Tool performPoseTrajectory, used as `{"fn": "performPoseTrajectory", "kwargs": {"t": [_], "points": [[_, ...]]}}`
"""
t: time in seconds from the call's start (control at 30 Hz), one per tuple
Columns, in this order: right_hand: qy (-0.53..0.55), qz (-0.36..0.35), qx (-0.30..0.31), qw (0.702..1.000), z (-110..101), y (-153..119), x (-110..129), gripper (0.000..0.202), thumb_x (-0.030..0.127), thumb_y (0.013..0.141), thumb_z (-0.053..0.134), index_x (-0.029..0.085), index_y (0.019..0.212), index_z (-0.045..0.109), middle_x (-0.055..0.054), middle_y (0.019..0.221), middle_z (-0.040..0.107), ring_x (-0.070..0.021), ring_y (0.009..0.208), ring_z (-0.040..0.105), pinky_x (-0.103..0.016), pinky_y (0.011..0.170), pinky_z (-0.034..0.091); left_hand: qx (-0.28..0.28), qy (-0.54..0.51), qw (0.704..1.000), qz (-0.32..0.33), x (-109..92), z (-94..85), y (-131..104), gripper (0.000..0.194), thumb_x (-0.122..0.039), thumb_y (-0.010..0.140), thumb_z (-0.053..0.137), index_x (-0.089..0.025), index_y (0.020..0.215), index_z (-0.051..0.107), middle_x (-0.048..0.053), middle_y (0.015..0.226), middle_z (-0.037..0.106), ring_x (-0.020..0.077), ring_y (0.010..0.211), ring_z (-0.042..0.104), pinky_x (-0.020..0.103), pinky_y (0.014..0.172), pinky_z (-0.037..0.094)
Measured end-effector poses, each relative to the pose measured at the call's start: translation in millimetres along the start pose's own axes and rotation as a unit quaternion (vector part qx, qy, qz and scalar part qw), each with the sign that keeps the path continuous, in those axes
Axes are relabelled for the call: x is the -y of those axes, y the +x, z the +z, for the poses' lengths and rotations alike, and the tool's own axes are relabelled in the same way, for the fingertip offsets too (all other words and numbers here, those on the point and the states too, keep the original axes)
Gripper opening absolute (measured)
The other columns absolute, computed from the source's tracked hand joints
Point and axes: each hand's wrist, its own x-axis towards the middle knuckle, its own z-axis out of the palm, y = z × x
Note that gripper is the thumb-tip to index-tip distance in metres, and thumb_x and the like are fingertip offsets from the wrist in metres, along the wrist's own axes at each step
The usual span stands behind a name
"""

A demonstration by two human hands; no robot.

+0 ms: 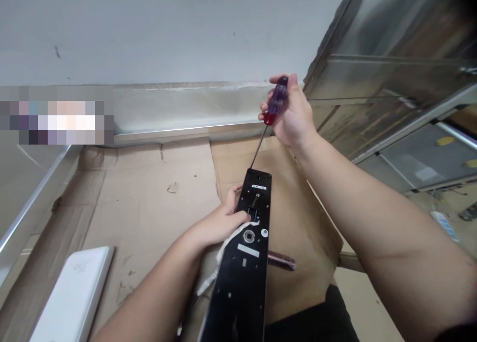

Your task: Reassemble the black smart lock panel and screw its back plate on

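A long black lock panel (238,282) with labels, small screws and a round fitting lies with its underside up, a copper-coloured handle (282,261) sticking out to its right. My left hand (233,215) is closed around the panel's left edge, thumb on its face beside a small slot. In my right hand (292,111) is a screwdriver (276,103) with a purple and red handle. The screwdriver's thin shaft slants down to the panel's far left corner, where its tip appears to touch. A white wrapped cable (231,237) runs from the panel's middle over its left side.
Cardboard (156,198) covers the work surface. At the lower left lies a white power bank-like block (74,292). A pale wall (186,34) rises behind, and a metal-framed cabinet (372,73) stands at the right. A white power strip (445,226) is on the floor.
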Motion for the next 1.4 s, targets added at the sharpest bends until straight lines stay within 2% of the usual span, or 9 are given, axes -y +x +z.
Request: {"fn": "performPoseTrajectory", "kwargs": {"t": [0.27, 0.5, 0.6, 0.73, 0.9, 1.03, 1.13, 1.23, 1.4], "points": [[0.011, -0.046, 0.007, 0.999, 5, -4, -6, 0.053, 0.085, 0.075, 0.059, 0.033, 0.081, 0.051, 0.006, 0.056, 0.05, -0.0148, 0.045, 0.048, -0.029, 0.039, 0.028, -0.001, 0.006, 1.0, 0.002, 9, -1.2, 3, 0.083, -0.021, 0.083, 0.058, -0.021, 0.153, 0.013, 0.016, 0.164, 0.024, 0.0361, 0.151, 0.022, 0.056, 0.124, 0.017], [-0.02, -0.054, 0.045, 0.997, 6, -3, -7, 0.056, 0.086, 0.074, 0.059, 0.031, 0.08, 0.056, 0.002, 0.065, 0.056, -0.017, 0.059, 0.058, -0.032, 0.049, 0.044, 0.001, 0.004, 1.0, 0.0, 6, -0.4, 2, 0.084, -0.022, 0.081, 0.059, -0.021, 0.153, 0.016, 0.017, 0.16, 0.03, 0.0386, 0.151, 0.024, 0.058, 0.123, 0.018], [-0.004, -0.018, 0.058, 0.998, 6, -6, -2, 0.061, 0.091, 0.075, 0.049, 0.03, 0.079, 0.055, 0.004, 0.057, 0.046, -0.0155, 0.049, 0.047, -0.032, 0.045, 0.037, -0.006, 0.013, 1.0, -0.003, 6, 0.0, 2, 0.085, -0.021, 0.08, 0.06, -0.02, 0.153, 0.017, 0.017, 0.16, 0.031, 0.0385, 0.149, 0.027, 0.058, 0.122, 0.021], [0.03, -0.041, 0.031, 0.998, 10, -14, 0, 0.062, 0.094, 0.072, 0.045, 0.032, 0.078, 0.051, 0.006, 0.052, 0.038, -0.0143, 0.042, 0.034, -0.03, 0.041, 0.025, -0.002, 0.024, 1.0, 0.006, 8, -0.9, 3, 0.085, -0.022, 0.08, 0.06, -0.02, 0.153, 0.017, 0.017, 0.161, 0.029, 0.036, 0.151, 0.025, 0.054, 0.124, 0.019], [0.039, -0.065, 0.031, 0.997, 8, -12, -3, 0.05, 0.077, 0.072, 0.07, 0.032, 0.077, 0.052, 0.005, 0.066, 0.053, -0.0127, 0.047, 0.043, -0.03, 0.042, 0.031, -0.005, 0.039, 0.999, 0.018, 6, -1.1, 2, 0.082, -0.021, 0.08, 0.059, -0.019, 0.152, 0.019, 0.018, 0.162, 0.026, 0.0379, 0.152, 0.022, 0.058, 0.124, 0.018], [0.036, -0.049, 0.06, 0.996, -1, -8, 2, 0.053, 0.082, 0.077, 0.06, 0.029, 0.074, 0.054, 0.001, 0.063, 0.053, -0.0163, 0.052, 0.052, -0.031, 0.041, 0.034, -0.003, 0.029, 1.0, 0.008, -1, 0.6, 1, 0.083, -0.022, 0.079, 0.06, -0.018, 0.151, 0.019, 0.02, 0.16, 0.028, 0.0403, 0.149, 0.025, 0.061, 0.121, 0.022], [0.039, -0.035, 0.067, 0.996, -3, -12, 8, 0.062, 0.09, 0.073, 0.053, 0.028, 0.069, 0.048, 0.003, 0.056, 0.044, -0.0141, 0.043, 0.041, -0.03, 0.037, 0.024, 0.0, 0.027, 1.0, -0.003, -4, 1.8, 0, 0.085, -0.021, 0.079, 0.059, -0.017, 0.152, 0.016, 0.02, 0.159, 0.029, 0.0406, 0.149, 0.025, 0.062, 0.121, 0.023], [0.05, -0.051, 0.048, 0.996, 0, -19, 10, 0.064, 0.093, 0.069, 0.054, 0.029, 0.071, 0.046, 0.005, 0.055, 0.04, -0.0129, 0.041, 0.034, -0.029, 0.038, 0.018, 0.0, 0.028, 1.0, -0.013, -6, 2.4, 0, 0.087, -0.022, 0.079, 0.059, -0.017, 0.153, 0.013, 0.02, 0.159, 0.028, 0.0404, 0.147, 0.028, 0.061, 0.12, 0.026], [0.0, -0.067, -0.015, 0.998, 1, -16, -1, 0.051, 0.083, 0.07, 0.065, 0.035, 0.074, 0.05, 0.004, 0.055, 0.046, -0.0197, 0.05, 0.05, -0.034, 0.042, 0.027, 0.001, 0.024, 0.999, -0.021, -6, 2.1, -1, 0.087, -0.023, 0.08, 0.06, -0.019, 0.154, 0.015, 0.02, 0.159, 0.027, 0.0413, 0.143, 0.033, 0.062, 0.116, 0.03]]}}
